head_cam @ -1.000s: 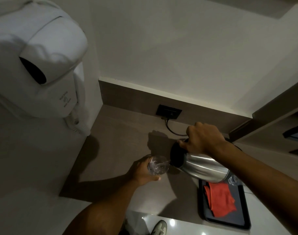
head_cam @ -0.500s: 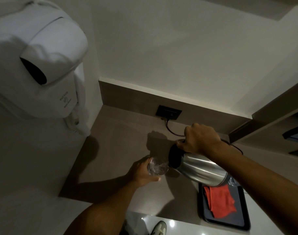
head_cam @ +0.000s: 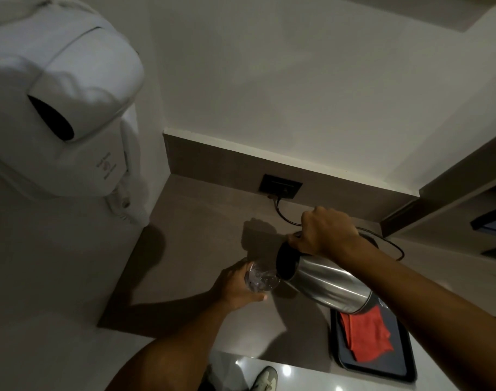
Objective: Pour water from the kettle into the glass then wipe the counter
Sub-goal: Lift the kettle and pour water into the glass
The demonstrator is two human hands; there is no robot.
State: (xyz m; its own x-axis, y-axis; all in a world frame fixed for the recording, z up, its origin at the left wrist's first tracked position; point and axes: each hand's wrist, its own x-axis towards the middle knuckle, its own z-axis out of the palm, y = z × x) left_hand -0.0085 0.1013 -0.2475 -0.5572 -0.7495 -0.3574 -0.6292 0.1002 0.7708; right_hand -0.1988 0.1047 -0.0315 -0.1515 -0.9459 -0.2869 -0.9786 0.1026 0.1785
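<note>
Right hand (head_cam: 324, 235) was clamped on the steel kettle (head_cam: 323, 283), tipped steeply with its dark mouth at the rim of the glass (head_cam: 261, 279). Left hand (head_cam: 235, 286) was wrapped round the glass above the grey counter (head_cam: 201, 238). Red cloth (head_cam: 366, 334) lay on the black tray (head_cam: 402, 371) just beside the kettle's base.

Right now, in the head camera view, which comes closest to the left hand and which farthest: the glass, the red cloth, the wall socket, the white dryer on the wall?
1. Glass: held in the left hand.
2. Wall socket: on the back panel, up and right.
3. Red cloth: on the dark tray, far right.
4. White dryer: high on the left wall.

Socket and cloth are almost too close to call.
</note>
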